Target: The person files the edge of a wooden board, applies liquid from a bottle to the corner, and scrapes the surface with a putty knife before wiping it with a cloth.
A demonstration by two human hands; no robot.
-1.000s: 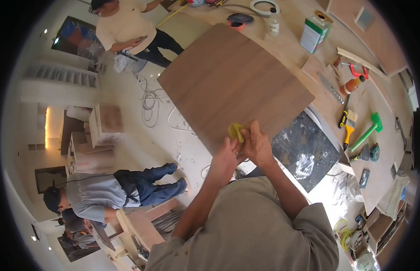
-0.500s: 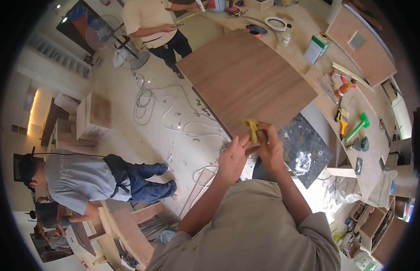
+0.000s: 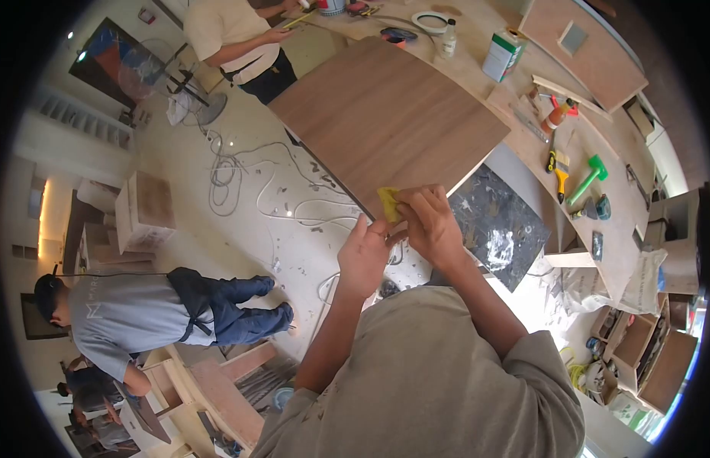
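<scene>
A thin, folded yellow piece [image 3: 388, 204], like sandpaper or cloth, is pinched in the fingers of my right hand [image 3: 431, 225]. It lies against the near corner of a brown wood-grain panel [image 3: 393, 114]. Just left of it is my left hand [image 3: 362, 256], its fingers loosely stretched toward the yellow piece and the panel's near edge. Whether those fingertips touch the panel or the piece, I cannot make out. Under the panel's right side shows a dark, paint-spattered board [image 3: 496, 221].
Along the right runs a workbench [image 3: 515, 114] with a green-and-white can [image 3: 503, 53], a yellow-handled brush [image 3: 561, 177], a green mallet [image 3: 589, 179] and a bottle [image 3: 555, 116]. Cables [image 3: 225, 179] lie on the floor. One person [image 3: 133, 301] works at left, another [image 3: 233, 34] stands beyond the panel.
The view has shifted, so the panel and bench sit further left and higher. The yellow piece has gone from between both hands to the panel's corner, in my right hand.
</scene>
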